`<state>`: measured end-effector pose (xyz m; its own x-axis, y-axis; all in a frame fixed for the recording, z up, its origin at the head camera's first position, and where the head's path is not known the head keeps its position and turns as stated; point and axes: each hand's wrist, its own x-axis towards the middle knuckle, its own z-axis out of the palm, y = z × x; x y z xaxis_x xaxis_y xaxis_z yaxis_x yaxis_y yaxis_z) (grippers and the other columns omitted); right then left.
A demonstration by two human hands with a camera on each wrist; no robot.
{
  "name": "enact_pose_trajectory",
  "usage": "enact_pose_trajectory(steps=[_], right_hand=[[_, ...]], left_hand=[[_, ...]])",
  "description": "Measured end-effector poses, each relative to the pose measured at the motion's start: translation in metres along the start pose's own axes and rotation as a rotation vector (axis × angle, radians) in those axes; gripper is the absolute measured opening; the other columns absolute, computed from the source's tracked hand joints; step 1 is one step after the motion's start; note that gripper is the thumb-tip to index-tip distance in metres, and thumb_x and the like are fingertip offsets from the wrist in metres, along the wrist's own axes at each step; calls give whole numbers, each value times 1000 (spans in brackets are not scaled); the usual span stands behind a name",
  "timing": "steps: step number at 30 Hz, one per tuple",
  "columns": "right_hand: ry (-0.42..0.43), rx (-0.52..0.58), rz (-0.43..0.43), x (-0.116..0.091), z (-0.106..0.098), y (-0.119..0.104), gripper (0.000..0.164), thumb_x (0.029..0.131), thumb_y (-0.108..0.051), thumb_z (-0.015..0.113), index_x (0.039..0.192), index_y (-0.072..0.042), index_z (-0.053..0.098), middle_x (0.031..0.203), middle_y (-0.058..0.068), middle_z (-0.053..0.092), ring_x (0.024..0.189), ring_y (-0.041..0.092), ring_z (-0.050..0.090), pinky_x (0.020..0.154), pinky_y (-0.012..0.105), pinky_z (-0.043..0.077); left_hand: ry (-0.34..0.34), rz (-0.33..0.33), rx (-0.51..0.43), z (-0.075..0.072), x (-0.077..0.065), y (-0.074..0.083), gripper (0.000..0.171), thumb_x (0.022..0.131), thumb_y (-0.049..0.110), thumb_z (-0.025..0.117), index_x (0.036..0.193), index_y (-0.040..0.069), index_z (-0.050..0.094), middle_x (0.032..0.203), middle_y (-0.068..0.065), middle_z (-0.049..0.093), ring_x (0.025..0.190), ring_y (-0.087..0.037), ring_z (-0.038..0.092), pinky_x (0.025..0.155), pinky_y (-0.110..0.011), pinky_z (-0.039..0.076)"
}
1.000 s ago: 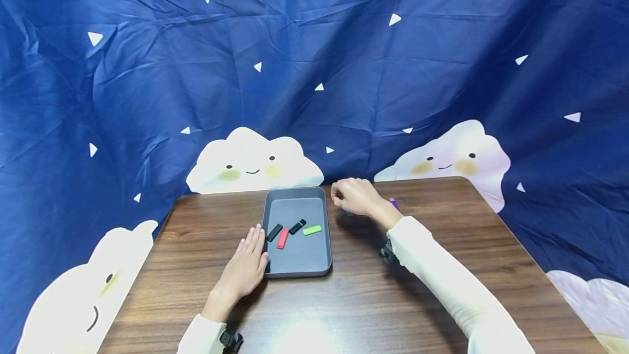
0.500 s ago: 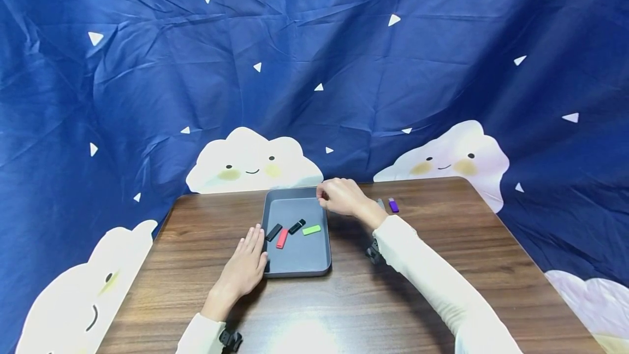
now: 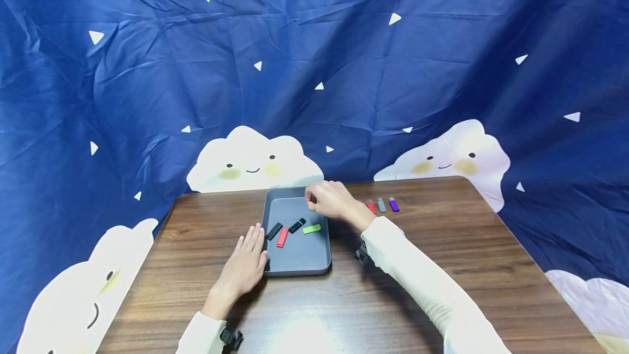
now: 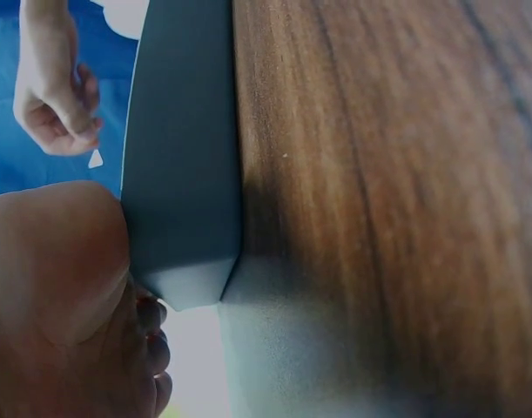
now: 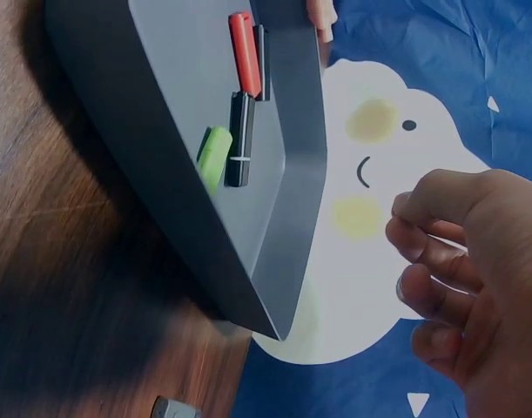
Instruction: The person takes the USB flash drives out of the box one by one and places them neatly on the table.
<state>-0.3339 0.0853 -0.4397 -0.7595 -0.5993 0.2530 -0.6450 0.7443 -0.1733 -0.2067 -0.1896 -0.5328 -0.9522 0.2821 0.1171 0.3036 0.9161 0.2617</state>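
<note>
My left hand (image 3: pixel 242 266) lies with straight fingers along the left wall of a grey tray (image 3: pixel 297 267); the left wrist view shows it against the tray's outer side. Inside the tray are a black USB stick (image 3: pixel 274 231), a red USB stick (image 3: pixel 282 237), a second black USB stick (image 3: pixel 297 225) and a green USB stick (image 3: pixel 312 229). Above the tray's far right corner hangs my right hand (image 3: pixel 329 199). Its fingers are loosely curled, thumb tip near the index finger, and nothing shows between them in the right wrist view.
Right of the tray, another red USB stick (image 3: pixel 371 206), a grey one (image 3: pixel 381 205) and a purple one (image 3: pixel 394 204) lie in a row. A grey end of a small object (image 5: pixel 175 408) shows on the table. A blue curtain (image 3: pixel 344 70) hangs behind.
My right hand has moved left, from the table beside the tray to above its far right corner, uncovering the red and grey USB sticks. The left hand stays put.
</note>
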Motion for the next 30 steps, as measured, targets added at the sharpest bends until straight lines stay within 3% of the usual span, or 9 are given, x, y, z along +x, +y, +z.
enact_pose_trajectory(steps=[30], right_hand=[[-105,24,8,26,28,-24,12,101,-25,69,88,-26,71,82,-10,66,73,10,59,62,27,45]], left_hand=[[35,27,-30,0,-1,2,60,110,19,48,161,-11,35,171,-27,32,161,-45,29,131,-63,25]])
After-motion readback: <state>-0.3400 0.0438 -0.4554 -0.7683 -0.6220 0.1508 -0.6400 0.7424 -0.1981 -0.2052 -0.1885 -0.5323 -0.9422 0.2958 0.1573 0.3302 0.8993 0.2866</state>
